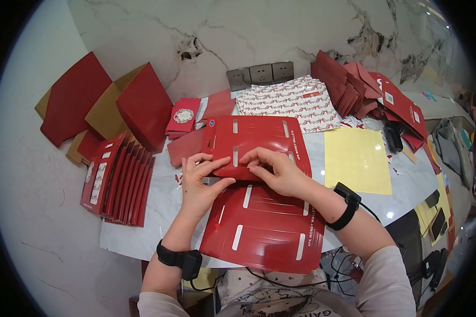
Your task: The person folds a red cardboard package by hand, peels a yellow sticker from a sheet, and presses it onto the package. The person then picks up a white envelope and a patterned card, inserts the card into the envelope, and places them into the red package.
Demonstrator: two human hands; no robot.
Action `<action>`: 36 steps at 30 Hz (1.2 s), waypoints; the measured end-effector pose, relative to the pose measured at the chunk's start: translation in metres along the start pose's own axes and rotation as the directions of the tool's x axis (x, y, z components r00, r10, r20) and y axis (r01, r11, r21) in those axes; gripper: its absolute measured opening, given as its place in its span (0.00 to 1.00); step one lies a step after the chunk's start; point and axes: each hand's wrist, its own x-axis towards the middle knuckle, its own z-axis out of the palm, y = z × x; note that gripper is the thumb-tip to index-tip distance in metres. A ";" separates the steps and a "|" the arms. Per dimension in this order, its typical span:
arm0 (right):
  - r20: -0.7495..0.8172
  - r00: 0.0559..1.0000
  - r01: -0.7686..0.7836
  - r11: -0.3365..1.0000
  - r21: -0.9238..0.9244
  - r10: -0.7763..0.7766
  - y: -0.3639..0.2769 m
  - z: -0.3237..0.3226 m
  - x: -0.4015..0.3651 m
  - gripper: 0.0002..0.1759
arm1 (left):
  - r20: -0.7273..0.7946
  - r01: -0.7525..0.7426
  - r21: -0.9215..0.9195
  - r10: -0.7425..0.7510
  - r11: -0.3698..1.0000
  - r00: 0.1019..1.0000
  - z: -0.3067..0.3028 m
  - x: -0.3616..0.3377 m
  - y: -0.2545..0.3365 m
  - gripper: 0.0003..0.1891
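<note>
A red cardboard sleeve (259,132) with white slots and the words "MONEY WALLETS" lies at the middle of the table. My left hand (197,182) grips its near left edge, thumb below and fingers on top. Close beside it, my right hand (280,171) pinches the same near edge with bent fingers; the exact contact of the fingertips is partly hidden. Under and in front of that edge lies a second red cardboard sleeve (269,227), flat, with the same slots and print. It reaches the table's front edge.
A row of red wallet packs (127,185) stands at left, before brown-and-red cartons (143,111). Patterned paper sheets (288,103), red envelopes (344,84) and a yellow sheet (357,158) lie behind and right. A black cable (291,285) runs along the front.
</note>
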 end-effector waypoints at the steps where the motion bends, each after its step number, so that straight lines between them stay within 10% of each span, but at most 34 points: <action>1: 0.001 1.000 0.000 1.000 0.000 0.000 0.002 0.000 0.000 0.10 | -0.001 0.001 0.000 -0.001 1.000 1.000 0.000 0.000 0.002 0.27; 10: 0.107 0.984 -0.143 0.989 0.032 0.139 -0.011 -0.007 0.000 0.15 | 0.036 -0.068 -0.011 0.069 0.998 0.997 -0.003 0.003 0.004 0.24; 12: 0.043 0.984 0.177 0.906 -0.384 -0.174 -0.016 -0.002 -0.004 0.19 | 0.047 -0.137 0.096 0.133 0.986 0.990 -0.002 0.004 0.003 0.23; 16: 0.032 0.932 0.300 0.720 -0.626 -0.361 -0.021 -0.001 -0.004 0.20 | -0.023 -0.112 0.003 0.112 0.994 0.993 -0.002 0.005 0.001 0.21; 25: 0.080 0.882 0.396 0.640 -0.658 -0.464 -0.014 0.002 -0.003 0.13 | -0.124 -0.165 0.175 0.188 0.971 0.974 -0.002 0.002 0.004 0.19; 28: 0.080 0.881 0.397 0.638 -0.659 -0.466 -0.013 0.002 -0.003 0.14 | -0.092 -0.136 -0.062 0.130 0.989 0.987 0.000 0.003 -0.004 0.20; 33: 0.081 0.863 0.415 0.609 -0.675 -0.499 -0.013 0.003 -0.003 0.14 | 0.015 -0.362 0.369 0.385 0.856 0.923 -0.006 0.006 0.016 0.16; 36: 0.093 0.850 0.434 0.589 -0.682 -0.518 -0.008 0.004 -0.003 0.14 | 0.039 -0.404 0.299 0.411 0.865 0.911 -0.003 0.005 0.009 0.13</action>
